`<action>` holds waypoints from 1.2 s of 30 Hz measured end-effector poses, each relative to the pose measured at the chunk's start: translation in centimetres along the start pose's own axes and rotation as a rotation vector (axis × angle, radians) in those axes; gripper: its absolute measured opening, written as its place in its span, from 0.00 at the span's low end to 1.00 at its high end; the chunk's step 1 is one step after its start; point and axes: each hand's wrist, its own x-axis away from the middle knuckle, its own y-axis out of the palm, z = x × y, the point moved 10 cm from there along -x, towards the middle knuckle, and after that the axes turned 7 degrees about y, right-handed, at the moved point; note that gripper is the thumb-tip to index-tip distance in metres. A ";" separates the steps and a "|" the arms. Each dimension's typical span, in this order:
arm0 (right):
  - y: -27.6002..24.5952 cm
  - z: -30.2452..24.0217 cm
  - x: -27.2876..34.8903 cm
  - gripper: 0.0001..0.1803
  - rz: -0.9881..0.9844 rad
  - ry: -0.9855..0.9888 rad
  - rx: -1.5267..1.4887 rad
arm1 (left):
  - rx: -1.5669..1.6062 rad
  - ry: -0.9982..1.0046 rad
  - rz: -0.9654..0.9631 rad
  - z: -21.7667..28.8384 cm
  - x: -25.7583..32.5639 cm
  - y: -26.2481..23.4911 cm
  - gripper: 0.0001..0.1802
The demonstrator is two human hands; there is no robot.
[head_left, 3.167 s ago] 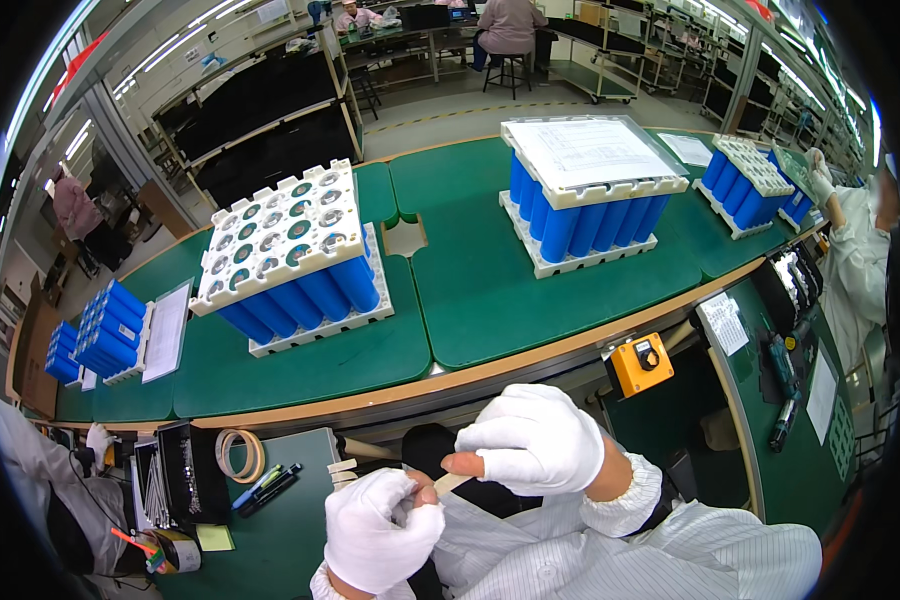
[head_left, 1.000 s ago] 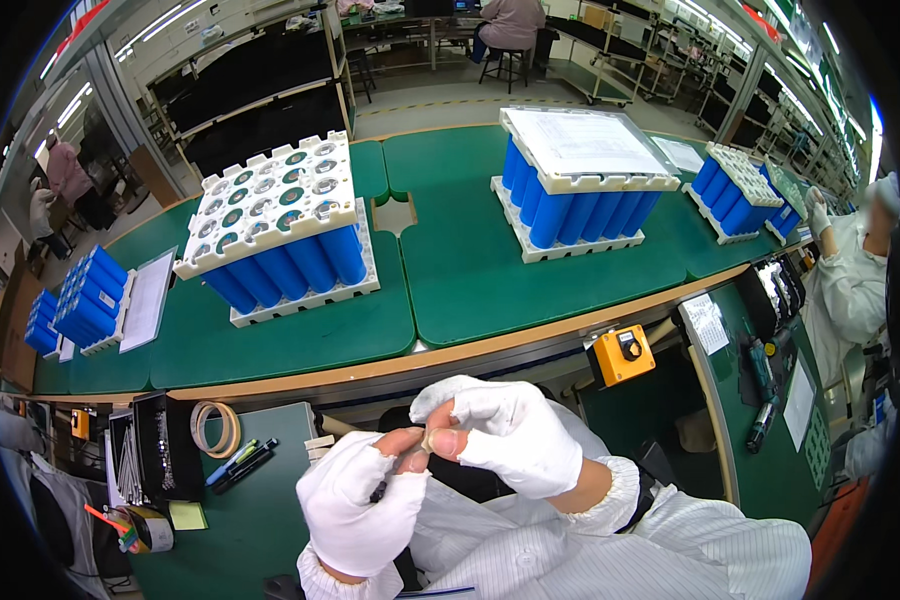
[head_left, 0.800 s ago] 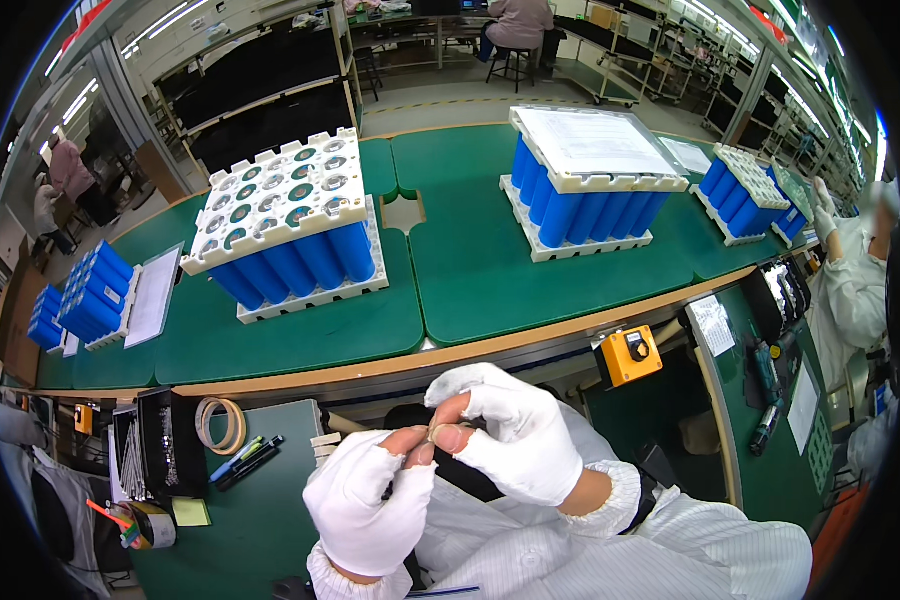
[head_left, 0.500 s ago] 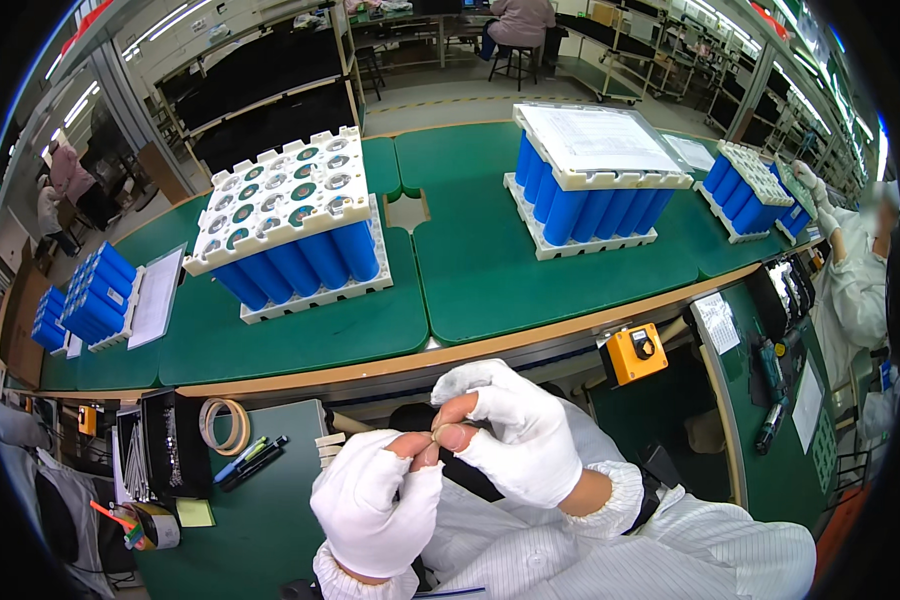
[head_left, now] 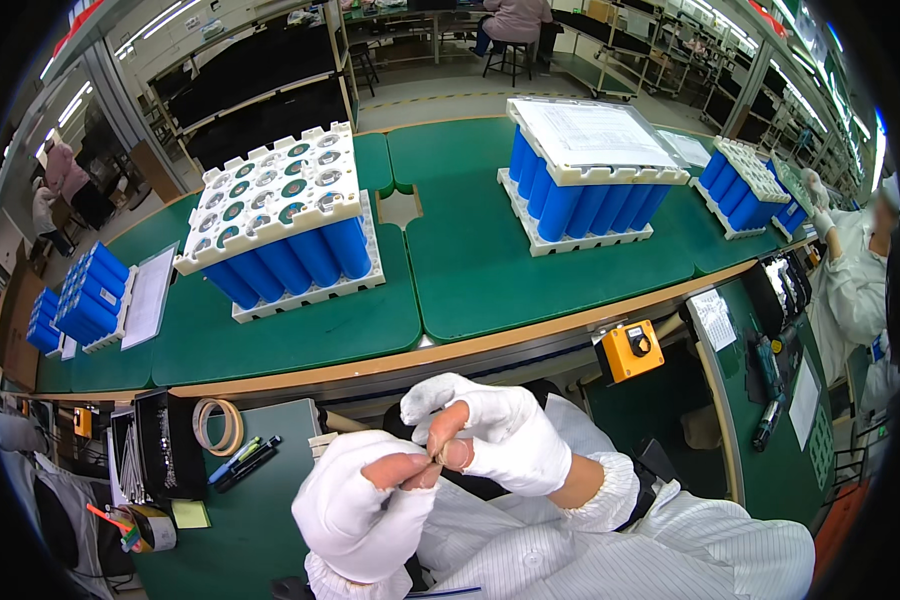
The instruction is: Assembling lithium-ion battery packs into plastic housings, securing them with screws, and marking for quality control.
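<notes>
So both white-gloved hands are up in front of the lap, just off the right edge of the near worktop [head_left: 240, 530]. Left hand [head_left: 358, 510] and right hand [head_left: 510, 442] have their bare fingertips meeting, each grip closed to a tight pinch on what looks like a small sliver [head_left: 436, 461], mostly hidden, so can't really tell what it is. Some short pale strips [head_left: 321, 440] stick out by that worktop's far right corner, with pens [head_left: 245, 463] and tape rolls [head_left: 237, 428] left of them. On the long worktop [head_left: 450, 300] past the hands, two blue cell packs sit well apart, one [head_left: 290, 262] near its front edge, the other [head_left: 595, 208] farther right with a paper sheet [head_left: 590, 135] on top.
</notes>
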 end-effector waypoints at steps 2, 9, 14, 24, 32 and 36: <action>0.0 -0.1 0.1 0.08 0.010 -0.024 0.045 | -0.024 0.049 -0.007 0.7 -0.1 0.0 0.15; -0.2 -1.6 0.7 0.07 0.043 -0.169 0.098 | -0.120 0.155 -0.032 1.8 -0.2 0.4 0.18; -0.4 -2.3 0.8 0.07 0.058 -0.229 0.153 | -0.166 0.179 -0.095 2.4 -0.5 0.8 0.15; -0.2 -2.3 0.5 0.07 0.106 -0.191 0.350 | -0.197 0.098 -0.157 1.2 -0.3 1.1 0.19; 0.8 -4.8 1.0 0.06 0.205 -0.338 0.630 | -0.055 -0.134 -0.125 -1.2 -0.3 1.1 0.10; 1.8 -6.3 1.8 0.04 0.269 -0.461 0.787 | 0.264 -0.401 -0.121 -3.6 1.4 1.3 0.08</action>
